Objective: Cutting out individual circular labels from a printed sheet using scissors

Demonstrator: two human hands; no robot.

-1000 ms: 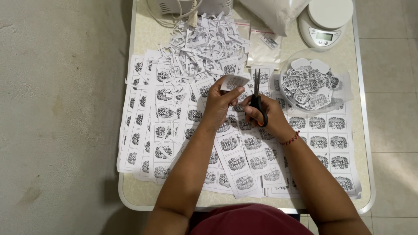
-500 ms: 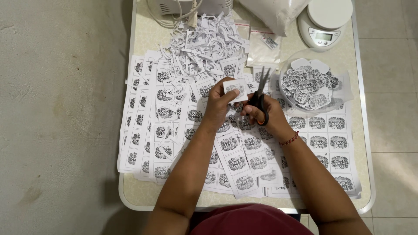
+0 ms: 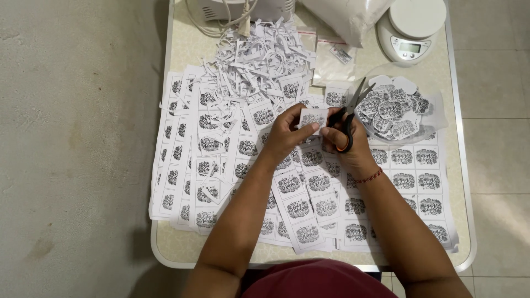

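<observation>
A pale concrete floor point(image 3: 72, 138) surrounds a cream worktop point(image 3: 187, 49) with rounded corners. Printed label sheets point(image 3: 187, 165) cover most of it, reaching its near edge. A heap of white paper trimmings point(image 3: 254, 55) lies toward the far edge, a white kitchen scale point(image 3: 411, 27) sits at the far right corner, and cut labels fill a clear dish point(image 3: 395, 110) near the right edge. Above the middle, the left hand point(image 3: 287, 135) pinches a small square label point(image 3: 312, 118), white with a dark ornate emblem. The right hand point(image 3: 348, 146) grips black scissors point(image 3: 350, 113) with an orange-lined handle, blades parted beside it.
</observation>
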